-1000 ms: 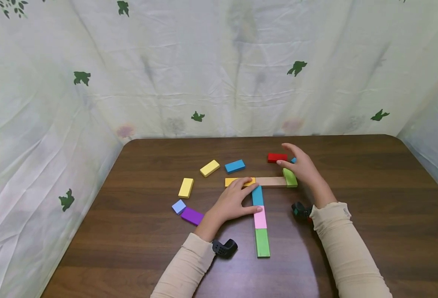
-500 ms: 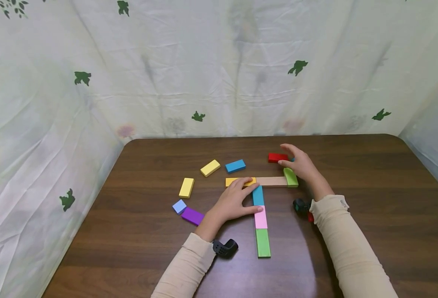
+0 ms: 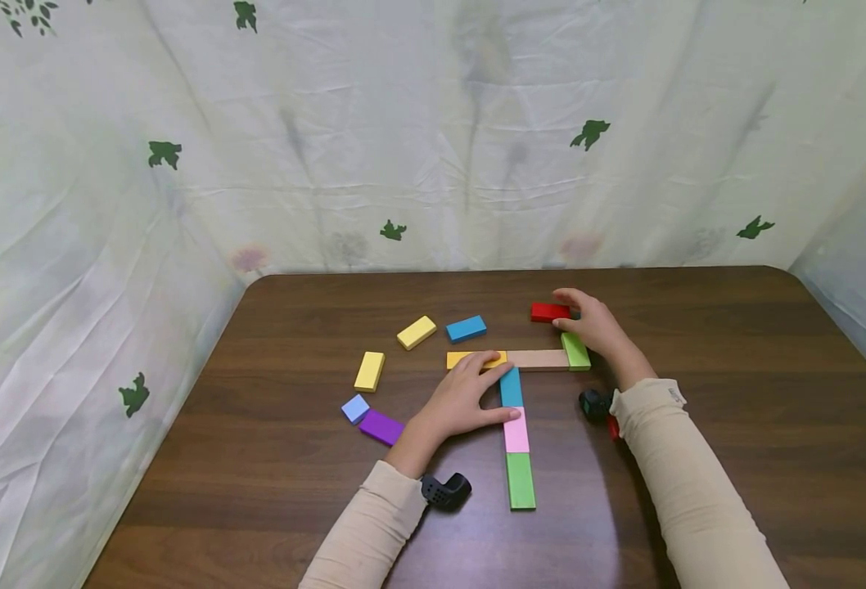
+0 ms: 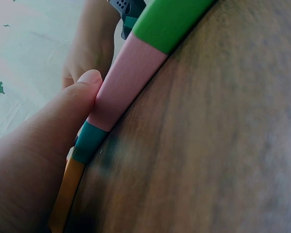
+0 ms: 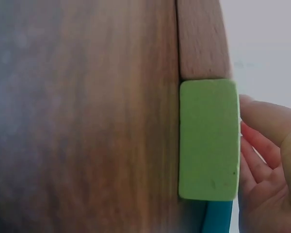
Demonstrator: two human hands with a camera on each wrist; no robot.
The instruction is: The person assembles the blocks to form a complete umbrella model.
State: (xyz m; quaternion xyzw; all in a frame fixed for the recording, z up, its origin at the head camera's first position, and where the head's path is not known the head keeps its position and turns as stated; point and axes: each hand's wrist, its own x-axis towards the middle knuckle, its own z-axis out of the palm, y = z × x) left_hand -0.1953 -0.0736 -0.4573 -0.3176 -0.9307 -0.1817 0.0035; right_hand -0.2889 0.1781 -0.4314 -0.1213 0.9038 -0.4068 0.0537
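My left hand [image 3: 461, 393] lies spread over a T of coloured wooden blocks. Its fingertips rest at the orange block [image 3: 457, 360] and the blue block [image 3: 511, 388]; the thumb touches the pink block [image 4: 128, 80]. A green block [image 3: 521, 481] ends the stem. Along the crossbar, a tan block [image 3: 538, 360] meets a light green block [image 5: 208, 141] at the right. My right hand [image 3: 601, 331] reaches past that green block, thumb and fingers spread around the right end of a red block [image 3: 547, 312]. A teal block [image 5: 217, 217] shows beside the green one in the right wrist view.
Loose on the table [image 3: 256, 458] lie two yellow blocks, one nearer [image 3: 369, 372] and one farther [image 3: 416, 333], a blue block [image 3: 466, 329], a light blue block [image 3: 355, 408] and a purple block [image 3: 380, 427]. Something red [image 3: 613, 427] peeks out by the right sleeve.
My right hand has moved slightly left and nearer, its thumb and fingers drawing closer around the red block's end and covering the small blue piece. The left hand stays put.
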